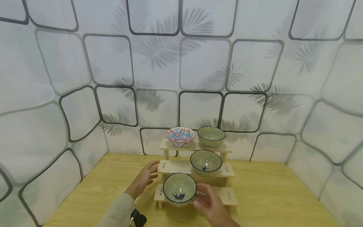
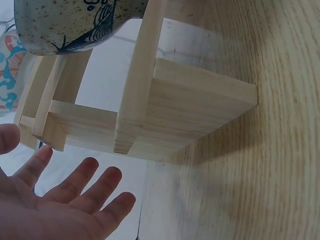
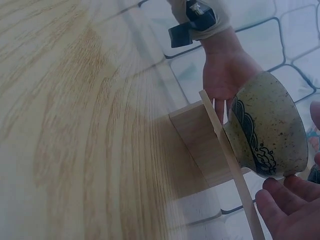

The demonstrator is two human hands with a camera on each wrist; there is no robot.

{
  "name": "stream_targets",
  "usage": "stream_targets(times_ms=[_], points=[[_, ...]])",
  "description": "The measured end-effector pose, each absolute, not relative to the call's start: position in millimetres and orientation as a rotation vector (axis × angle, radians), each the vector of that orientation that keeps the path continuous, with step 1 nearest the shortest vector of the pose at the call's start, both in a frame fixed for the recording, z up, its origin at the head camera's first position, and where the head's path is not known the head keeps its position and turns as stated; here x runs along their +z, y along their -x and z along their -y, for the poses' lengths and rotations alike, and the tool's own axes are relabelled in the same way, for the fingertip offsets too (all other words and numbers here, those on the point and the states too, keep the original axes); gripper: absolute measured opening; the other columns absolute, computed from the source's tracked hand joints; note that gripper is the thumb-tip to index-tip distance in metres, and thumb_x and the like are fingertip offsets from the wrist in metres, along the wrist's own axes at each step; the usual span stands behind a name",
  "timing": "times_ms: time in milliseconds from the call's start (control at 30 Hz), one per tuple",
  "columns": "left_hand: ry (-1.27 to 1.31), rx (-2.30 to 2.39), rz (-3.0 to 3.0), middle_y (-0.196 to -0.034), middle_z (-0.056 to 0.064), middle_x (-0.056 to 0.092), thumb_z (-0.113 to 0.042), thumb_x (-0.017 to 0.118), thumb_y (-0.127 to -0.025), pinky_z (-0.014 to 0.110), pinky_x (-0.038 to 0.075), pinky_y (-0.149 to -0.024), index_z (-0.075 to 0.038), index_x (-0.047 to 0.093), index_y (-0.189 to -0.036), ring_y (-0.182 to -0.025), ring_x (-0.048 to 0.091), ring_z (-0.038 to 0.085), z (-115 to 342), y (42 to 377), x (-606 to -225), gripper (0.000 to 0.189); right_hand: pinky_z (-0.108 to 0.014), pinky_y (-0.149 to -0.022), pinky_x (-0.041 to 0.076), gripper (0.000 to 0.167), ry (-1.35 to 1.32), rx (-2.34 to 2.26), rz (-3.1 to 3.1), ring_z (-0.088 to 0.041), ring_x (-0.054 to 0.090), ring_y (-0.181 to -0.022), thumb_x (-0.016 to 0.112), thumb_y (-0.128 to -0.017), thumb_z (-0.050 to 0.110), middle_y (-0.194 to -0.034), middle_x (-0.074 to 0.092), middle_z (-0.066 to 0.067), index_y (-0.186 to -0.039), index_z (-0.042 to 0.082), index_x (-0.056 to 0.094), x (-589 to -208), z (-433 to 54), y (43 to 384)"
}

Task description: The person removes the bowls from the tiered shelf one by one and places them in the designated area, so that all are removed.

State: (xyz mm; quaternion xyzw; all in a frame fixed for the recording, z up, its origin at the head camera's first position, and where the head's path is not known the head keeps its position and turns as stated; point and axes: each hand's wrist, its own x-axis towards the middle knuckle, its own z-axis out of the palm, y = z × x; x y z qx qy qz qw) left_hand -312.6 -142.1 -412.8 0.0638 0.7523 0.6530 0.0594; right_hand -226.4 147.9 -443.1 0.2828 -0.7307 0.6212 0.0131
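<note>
On the lowest step of a light wooden three-step stand (image 1: 174, 166) sits a speckled grey-green bowl (image 1: 180, 184) with a dark rim and a blue wave pattern. My right hand (image 1: 210, 204) is beside its right side, loosely bent fingertips right at the bowl's wall and the thumb apart from it. The left hand (image 1: 144, 179), fingers spread, is at the stand's left end by the middle step and holds nothing. In the left wrist view its fingertips (image 2: 114, 175) are close to the step ends. A matching bowl (image 1: 205, 162) stands on the middle step.
The top step carries a red, blue and white patterned bowl (image 1: 180, 137) and a plain greenish bowl (image 1: 211, 136) side by side. Under the stand is a wood-grain table (image 1: 266, 192). Patterned white curtains (image 1: 158, 72) enclose the back and both sides.
</note>
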Motion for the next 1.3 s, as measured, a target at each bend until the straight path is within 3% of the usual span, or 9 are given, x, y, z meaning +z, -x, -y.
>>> stream_targets(times_ms=[67,433,1100,1300], points=[[-0.195,1.974,-2.283,-0.146,0.03,0.036,-0.035,0.04,-0.104,0.066,0.027,-0.102,-0.006,0.034,-0.149,-0.128,0.04,0.051,142.7,312.7,-414.3,0.054,-0.026,-0.094,0.045,0.054,-0.89,1.956,2.268,-0.048,0.048,-0.121,0.064,-0.094,0.009,-0.14,0.038,-0.036,-0.137,-0.005,0.035,-444.5,-146.0,226.2],[-0.196,1.963,-2.3,-0.15,0.03,0.028,-0.031,0.041,-0.104,0.065,0.029,-0.101,-0.009,0.035,-0.15,-0.127,0.041,0.05,145.4,315.7,-416.7,0.051,-0.032,-0.094,0.047,0.056,-0.865,2.035,2.267,-0.049,0.048,-0.122,0.07,-0.09,0.011,-0.136,0.04,-0.036,-0.132,-0.007,0.038,-442.9,-138.0,227.9],[-0.138,1.943,-2.347,-0.145,0.032,0.035,-0.024,0.044,-0.101,0.062,0.035,-0.097,-0.01,0.038,-0.148,-0.121,0.049,0.047,140.3,318.8,-417.7,0.049,-0.032,-0.088,0.05,0.056,-0.793,2.009,2.285,-0.048,0.051,-0.119,0.08,-0.081,0.013,-0.139,0.037,-0.038,-0.121,-0.004,0.045,-448.7,-134.5,238.4],[-0.155,1.936,-2.358,-0.143,0.032,0.037,-0.024,0.044,-0.101,0.065,0.034,-0.097,-0.01,0.039,-0.147,-0.119,0.05,0.048,138.9,318.5,-416.3,0.048,-0.032,-0.087,0.051,0.055,-0.781,1.992,2.302,-0.044,0.056,-0.114,0.081,-0.079,0.011,-0.133,0.045,-0.034,-0.119,-0.004,0.047,-446.9,-134.4,238.2]])
